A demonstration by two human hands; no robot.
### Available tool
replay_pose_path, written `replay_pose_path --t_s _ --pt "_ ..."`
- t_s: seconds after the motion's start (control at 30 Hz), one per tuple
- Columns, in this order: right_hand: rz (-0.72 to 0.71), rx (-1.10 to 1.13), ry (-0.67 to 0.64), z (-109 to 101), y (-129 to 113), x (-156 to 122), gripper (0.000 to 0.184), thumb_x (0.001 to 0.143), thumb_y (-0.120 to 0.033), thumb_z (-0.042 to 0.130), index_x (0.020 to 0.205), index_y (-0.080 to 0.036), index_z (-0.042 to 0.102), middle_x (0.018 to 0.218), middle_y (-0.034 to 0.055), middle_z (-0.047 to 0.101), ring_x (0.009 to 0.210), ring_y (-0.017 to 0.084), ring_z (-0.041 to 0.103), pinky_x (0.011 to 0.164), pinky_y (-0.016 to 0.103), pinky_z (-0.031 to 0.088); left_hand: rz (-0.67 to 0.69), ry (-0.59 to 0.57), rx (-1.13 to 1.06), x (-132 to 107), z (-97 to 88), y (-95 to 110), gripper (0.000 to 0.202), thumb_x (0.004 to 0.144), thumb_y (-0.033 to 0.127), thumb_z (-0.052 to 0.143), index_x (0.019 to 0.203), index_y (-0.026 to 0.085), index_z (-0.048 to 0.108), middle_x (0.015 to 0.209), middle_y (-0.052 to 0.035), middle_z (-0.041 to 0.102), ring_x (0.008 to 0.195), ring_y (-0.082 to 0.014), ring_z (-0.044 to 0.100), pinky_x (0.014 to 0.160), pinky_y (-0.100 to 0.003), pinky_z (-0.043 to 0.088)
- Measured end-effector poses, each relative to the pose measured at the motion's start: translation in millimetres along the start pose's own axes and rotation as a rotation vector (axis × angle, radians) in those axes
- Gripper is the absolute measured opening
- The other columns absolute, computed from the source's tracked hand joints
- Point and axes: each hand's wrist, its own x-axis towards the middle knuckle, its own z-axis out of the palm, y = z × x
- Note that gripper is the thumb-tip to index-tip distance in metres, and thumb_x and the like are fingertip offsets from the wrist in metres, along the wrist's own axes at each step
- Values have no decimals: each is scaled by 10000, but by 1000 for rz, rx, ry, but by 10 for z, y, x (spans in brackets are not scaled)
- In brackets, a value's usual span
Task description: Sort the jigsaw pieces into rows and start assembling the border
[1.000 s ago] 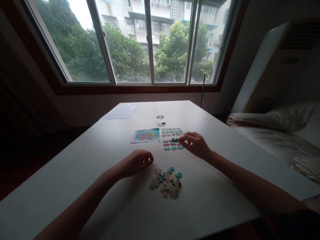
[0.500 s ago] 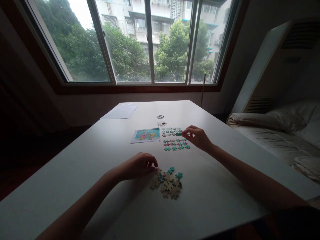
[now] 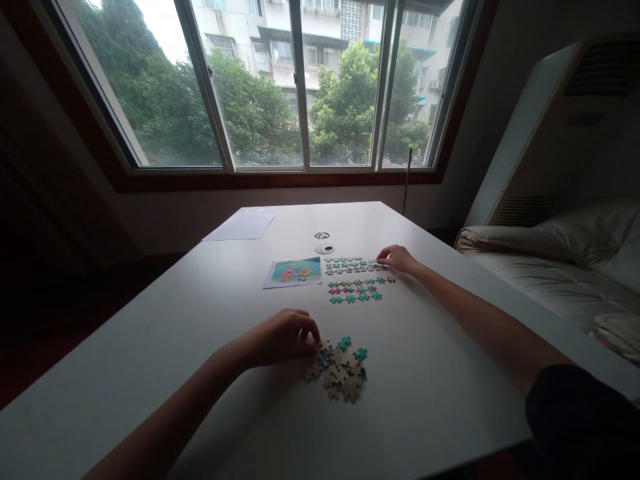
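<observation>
My right hand [image 3: 399, 259] pinches a jigsaw puzzle piece [image 3: 375, 262] at the right end of the upper rows of laid-out puzzle pieces [image 3: 340, 271]. Below them lie more rows of turquoise and pink pieces [image 3: 353, 291]. My left hand [image 3: 293, 335] is closed, its curled fingertips at the left edge of a loose pile of puzzle pieces [image 3: 343, 373]. What its fingers hold, if anything, is hidden. Several pile pieces show bare tan backs, others turquoise faces. A colourful picture sheet [image 3: 295, 272] lies left of the rows.
The white table [image 3: 200, 320] reaches toward the window. White paper [image 3: 240, 225] lies at its far left, and two round inserts [image 3: 324, 249] sit in its far middle. A pale sofa [image 3: 540, 260] stands to the right, before a tall air-conditioner [image 3: 530, 133].
My right hand has moved right and slightly away along the upper rows; more pieces now show at their right ends. My left hand stays by the pile, its fingertips a little closer in.
</observation>
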Motion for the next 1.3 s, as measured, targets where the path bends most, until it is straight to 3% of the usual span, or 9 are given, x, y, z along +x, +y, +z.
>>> replay_pose_path --t_s 0.23,0.33,0.87,1.0,1.17,1.3 --pt "17 -27 -85 72 62 107 175 698 -336 639 792 -207 710 782 20 698 713 147 611 589 210 420 15 68 29 4 8 -9 218 780 287 569 976 203 615 791 -20 558 623 -111 500 588 -216 413" --pt "17 -32 -101 64 56 124 178 701 -337 639 797 -205 710 785 22 699 714 146 611 593 208 423 17 38 -1 7 18 16 254 795 294 558 1033 219 600 852 -30 557 625 -106 503 590 -217 414" --pt "16 -34 -61 22 54 82 200 746 -323 576 820 -190 706 775 29 695 714 150 611 609 221 416 44 20 -36 17 70 22 172 829 284 534 946 221 644 849 -29 542 630 -96 506 591 -202 403" --pt "-6 -17 -12 9 -66 22 226 768 -328 545 827 -174 700 794 45 692 716 157 607 619 233 415 14 26 -15 24 71 23 154 834 258 524 936 216 632 837 -23 543 659 -105 511 606 -204 400" --pt "-106 50 0 -29 -383 -212 242 792 -350 522 846 -177 683 772 28 680 670 130 588 597 220 419 8 65 10 34 101 -22 173 863 233 465 934 198 619 840 -35 551 690 -116 522 621 -206 402" --pt "-302 140 44 -19 -687 -557 212 804 -317 521 818 -167 669 737 29 657 641 119 560 597 230 420 16 147 70 69 153 -36 167 857 187 456 887 179 620 847 -42 573 669 -114 522 604 -205 392"
